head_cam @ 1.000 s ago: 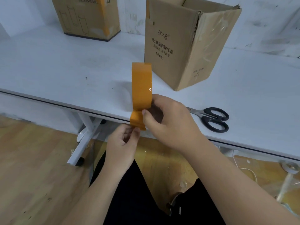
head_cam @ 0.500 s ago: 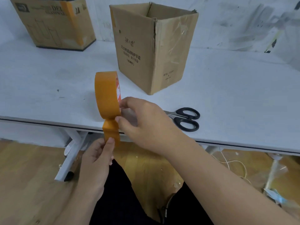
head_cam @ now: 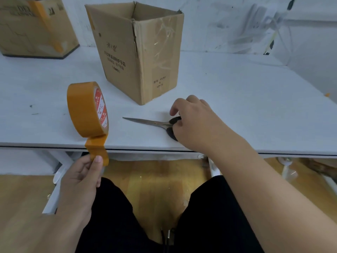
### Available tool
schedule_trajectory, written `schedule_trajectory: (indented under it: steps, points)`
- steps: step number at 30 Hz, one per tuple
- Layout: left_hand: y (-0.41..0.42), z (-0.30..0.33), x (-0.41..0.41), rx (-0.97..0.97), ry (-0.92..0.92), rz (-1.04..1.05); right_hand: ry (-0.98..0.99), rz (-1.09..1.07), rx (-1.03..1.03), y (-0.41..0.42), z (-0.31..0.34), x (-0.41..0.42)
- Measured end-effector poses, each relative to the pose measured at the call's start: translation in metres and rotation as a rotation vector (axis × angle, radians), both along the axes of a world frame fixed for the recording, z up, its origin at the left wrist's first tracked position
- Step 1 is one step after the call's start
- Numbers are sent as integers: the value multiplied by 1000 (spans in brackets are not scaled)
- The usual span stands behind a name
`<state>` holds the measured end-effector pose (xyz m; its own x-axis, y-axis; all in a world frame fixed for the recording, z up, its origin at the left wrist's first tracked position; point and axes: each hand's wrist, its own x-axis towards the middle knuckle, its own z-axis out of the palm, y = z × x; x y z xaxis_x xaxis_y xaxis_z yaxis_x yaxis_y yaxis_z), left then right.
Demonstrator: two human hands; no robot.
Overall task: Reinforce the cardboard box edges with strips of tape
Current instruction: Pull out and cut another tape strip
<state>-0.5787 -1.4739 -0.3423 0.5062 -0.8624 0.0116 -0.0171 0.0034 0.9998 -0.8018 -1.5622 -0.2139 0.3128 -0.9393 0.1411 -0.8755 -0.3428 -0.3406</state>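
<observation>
The left hand [head_cam: 80, 181] is pinching the free end of the tape strip [head_cam: 97, 152] between thumb and fingers, below the front edge of the white table [head_cam: 237, 99]. The orange tape roll [head_cam: 85, 110] is standing on edge at the table's front edge, joined to the strip. The right hand [head_cam: 197, 123] is curling its fingers over the black handles of the scissors [head_cam: 151, 123], which are lying flat near the front edge, blades closed. The open cardboard box [head_cam: 138, 52] is standing upright mid-table. A second taped box [head_cam: 34, 28] is sitting at the rear left corner.
</observation>
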Motion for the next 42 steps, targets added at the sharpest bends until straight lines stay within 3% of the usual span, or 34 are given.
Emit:
schedule_trajectory:
  steps: [13,30,36,42]
  points:
    - [3,6,-4,22,-10,26,157,-29,57,3,8,-4]
    - [4,-1,2,71,-22,-28,94,-33,-104,2,-2,-22]
    - [4,-1,-1,46,-19,-38,-216,122,173,15,11,-29]
    - [1,-7,3,11,-37,-50,-141,257,321,32,19,-25]
